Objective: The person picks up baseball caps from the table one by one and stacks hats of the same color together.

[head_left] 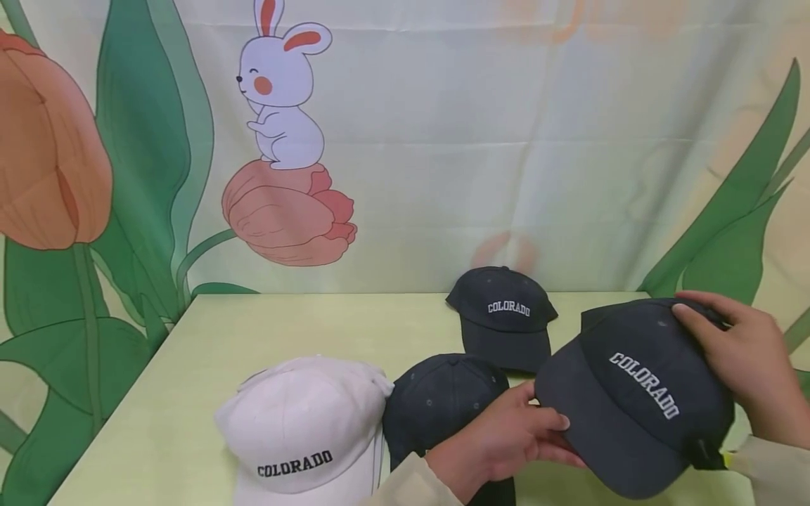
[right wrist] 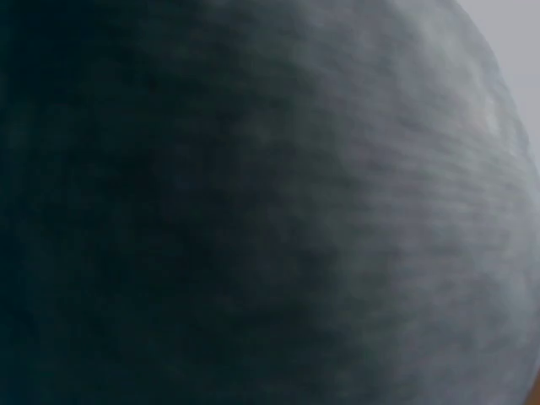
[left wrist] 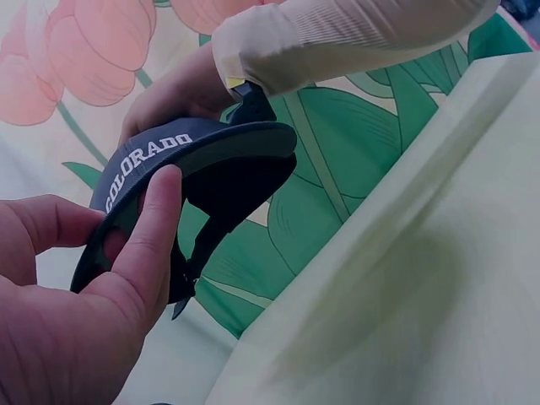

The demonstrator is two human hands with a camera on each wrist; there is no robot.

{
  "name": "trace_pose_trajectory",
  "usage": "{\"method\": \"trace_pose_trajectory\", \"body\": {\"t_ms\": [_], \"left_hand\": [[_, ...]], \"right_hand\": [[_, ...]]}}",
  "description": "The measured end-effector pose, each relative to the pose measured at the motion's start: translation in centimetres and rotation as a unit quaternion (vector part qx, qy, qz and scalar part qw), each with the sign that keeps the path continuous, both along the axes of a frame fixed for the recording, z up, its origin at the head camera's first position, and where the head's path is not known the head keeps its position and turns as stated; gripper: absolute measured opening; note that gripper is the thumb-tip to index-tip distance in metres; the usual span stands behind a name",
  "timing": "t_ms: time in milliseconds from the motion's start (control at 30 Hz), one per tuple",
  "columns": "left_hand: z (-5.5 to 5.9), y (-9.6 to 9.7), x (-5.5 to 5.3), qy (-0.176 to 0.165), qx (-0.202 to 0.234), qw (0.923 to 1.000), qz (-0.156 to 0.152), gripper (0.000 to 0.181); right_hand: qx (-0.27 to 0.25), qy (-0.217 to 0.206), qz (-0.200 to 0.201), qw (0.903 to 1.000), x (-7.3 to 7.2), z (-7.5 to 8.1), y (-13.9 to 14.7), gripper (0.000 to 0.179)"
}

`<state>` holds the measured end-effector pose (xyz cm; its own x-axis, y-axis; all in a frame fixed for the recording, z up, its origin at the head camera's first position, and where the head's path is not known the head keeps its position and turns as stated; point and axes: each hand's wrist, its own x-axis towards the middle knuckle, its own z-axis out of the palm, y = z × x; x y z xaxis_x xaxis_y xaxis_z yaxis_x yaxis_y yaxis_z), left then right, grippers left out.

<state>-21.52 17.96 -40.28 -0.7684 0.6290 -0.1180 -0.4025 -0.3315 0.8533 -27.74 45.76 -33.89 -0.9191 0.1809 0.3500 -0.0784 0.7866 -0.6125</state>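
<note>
Raised off the table at the right is a dark navy baseball cap (head_left: 639, 393) with white COLORADO lettering, tilted with its brim toward the lower left. My left hand (head_left: 506, 439) pinches the brim's edge between thumb and fingers. At the crown, my right hand (head_left: 747, 351) grips the top and side, its thumb lying over the front. From the left wrist view, the brim's underside shows, with the left hand's fingers (left wrist: 156, 232) beneath it and the strap hanging below. Blurred dark cap fabric (right wrist: 211, 202) fills most of the right wrist view.
A white COLORADO cap (head_left: 310, 422) lies at the front left of the pale green table (head_left: 190, 351). Beside it sits a second navy cap (head_left: 443, 393), partly behind my left forearm. A third navy cap (head_left: 506, 309) stands near the back edge, before a printed cloth (head_left: 443, 140).
</note>
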Motion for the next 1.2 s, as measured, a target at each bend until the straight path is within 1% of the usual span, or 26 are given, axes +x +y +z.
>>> {"method": "trace_pose_trajectory", "body": {"t_ms": [300,400,500,667,733,867,967,1067,1200], "left_hand": [[-0.7,-1.7,0.7,0.005,0.021,0.9998,-0.001,0.054],[-0.8,-2.2,0.9,-0.001,0.024,0.9997,0.003,0.053],[-0.8,-2.7,1.0,-0.006,0.028,0.9996,0.003,0.052],[-0.4,-3.5,1.1,-0.004,0.032,0.9995,-0.005,0.044],[-0.2,-3.8,1.0,0.001,0.029,0.9996,0.002,0.045],[0.3,-4.6,0.6,0.012,0.010,0.9995,0.027,0.048],[0.6,-5.1,0.3,0.018,0.004,0.9991,0.038,0.047],[0.5,-5.6,0.3,0.020,0.011,0.9988,0.044,0.046],[0.3,-6.1,0.7,0.013,0.017,0.9982,0.056,0.047]], "right_hand": [[0.016,0.005,0.045,0.9989,-0.1,0.6,-2.1,0.053],[0.018,0.011,0.054,0.9983,-0.1,0.7,-2.8,0.051],[0.022,0.011,0.054,0.9983,0.0,0.9,-3.4,0.051],[0.026,0.008,0.069,0.9972,0.1,1.0,-4.1,0.051],[0.034,0.010,0.084,0.9958,0.1,1.0,-4.4,0.049],[0.051,0.015,0.116,0.9918,0.1,1.1,-5.1,0.043],[0.053,0.022,0.136,0.9890,0.2,1.4,-5.7,0.041],[0.054,0.028,0.145,0.9875,0.3,1.7,-6.5,0.039],[0.058,0.027,0.159,0.9853,0.3,2.0,-7.5,0.038]]}}
